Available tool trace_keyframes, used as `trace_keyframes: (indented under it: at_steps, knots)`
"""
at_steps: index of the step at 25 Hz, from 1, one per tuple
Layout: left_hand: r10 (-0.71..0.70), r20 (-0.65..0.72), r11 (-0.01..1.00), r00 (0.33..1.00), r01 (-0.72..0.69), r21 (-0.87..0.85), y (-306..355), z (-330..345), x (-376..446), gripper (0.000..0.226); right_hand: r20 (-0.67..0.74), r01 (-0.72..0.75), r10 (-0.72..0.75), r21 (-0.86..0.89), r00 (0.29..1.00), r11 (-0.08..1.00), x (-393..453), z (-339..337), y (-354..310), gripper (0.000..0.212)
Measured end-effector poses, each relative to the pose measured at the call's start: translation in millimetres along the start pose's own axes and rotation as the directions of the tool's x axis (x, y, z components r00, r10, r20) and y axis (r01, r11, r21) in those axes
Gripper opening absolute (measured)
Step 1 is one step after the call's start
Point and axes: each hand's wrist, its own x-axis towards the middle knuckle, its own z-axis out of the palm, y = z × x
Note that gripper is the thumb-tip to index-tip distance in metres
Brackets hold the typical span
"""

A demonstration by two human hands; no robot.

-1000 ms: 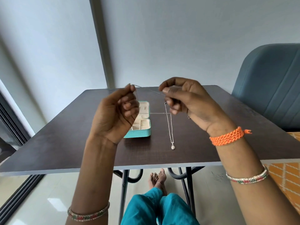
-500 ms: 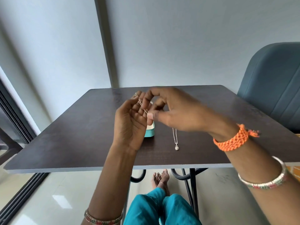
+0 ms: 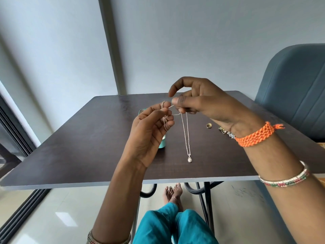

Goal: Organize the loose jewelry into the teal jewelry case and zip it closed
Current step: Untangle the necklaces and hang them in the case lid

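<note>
A thin silver necklace (image 3: 186, 132) with a small pendant (image 3: 189, 159) hangs above the dark table (image 3: 88, 147). My left hand (image 3: 149, 132) has the chain looped around its curled fingers. My right hand (image 3: 202, 104) pinches the chain between thumb and fingers, just right of the left hand. The teal jewelry case (image 3: 162, 143) sits on the table behind my left hand, mostly hidden; only a corner and a bit of its lid show. A gold ring (image 3: 208, 125) and a small cluster of jewelry (image 3: 226, 132) lie on the table under my right wrist.
A blue-grey padded chair (image 3: 295, 88) stands at the table's right side. A grey wall rises behind the table, and a dark window frame runs along the left. My legs and feet show under the table's front edge.
My hands have drawn slightly apart after meeting, the chain now wound around my left fingers. The pendant still hangs low over the table. The ring and other jewelry came into view.
</note>
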Motion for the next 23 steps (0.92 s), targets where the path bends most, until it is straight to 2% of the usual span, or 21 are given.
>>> trace_keyframes:
  at_steps: [3, 6, 8, 10, 14, 17, 20, 23]
  knots:
    - [0.045, -0.004, 0.998, 0.999, -0.045, -0.054, 0, -1, 0, 0.011, 0.041, -0.006, 0.004, 0.041, 0.999, 0.999, -2, 4, 0, 0.007]
    - [-0.028, -0.003, 0.965, 1.000, 0.026, -0.263, 1, -1, 1, 0.018, 0.084, -0.048, 0.038, 0.123, 0.996, 0.991, -9, 10, 5, 0.015]
    - [-0.086, -0.028, 0.932, 0.996, 0.070, -0.356, 0, -1, 1, 0.023, 0.059, -0.072, 0.063, 0.181, 0.996, 0.981, -14, 14, 12, 0.020]
    - [-0.113, -0.017, 0.928, 0.993, 0.099, -0.358, -2, 2, -1, 0.021, -0.014, -0.081, 0.088, 0.251, 0.996, 0.965, -16, 14, 18, 0.022]
    - [-0.157, 0.075, 0.974, 0.985, 0.167, -0.153, -4, 13, -9, 0.008, -0.106, -0.096, 0.147, 0.381, 0.983, 0.920, -12, 8, 23, 0.021]
    - [-0.104, 0.061, 0.993, 0.993, 0.101, 0.057, -4, 13, -10, 0.025, -0.096, -0.124, 0.173, 0.385, 0.980, 0.915, -9, 7, 22, 0.021]
    - [-0.109, 0.058, 0.966, 0.992, 0.093, 0.240, -1, 10, -11, 0.027, -0.108, -0.143, 0.195, 0.369, 0.975, 0.918, -9, 9, 23, 0.020]
    - [-0.110, 0.051, 0.965, 0.993, 0.094, 0.245, 0, 6, -11, 0.023, -0.109, -0.144, 0.197, 0.369, 0.974, 0.918, -8, 10, 26, 0.018]
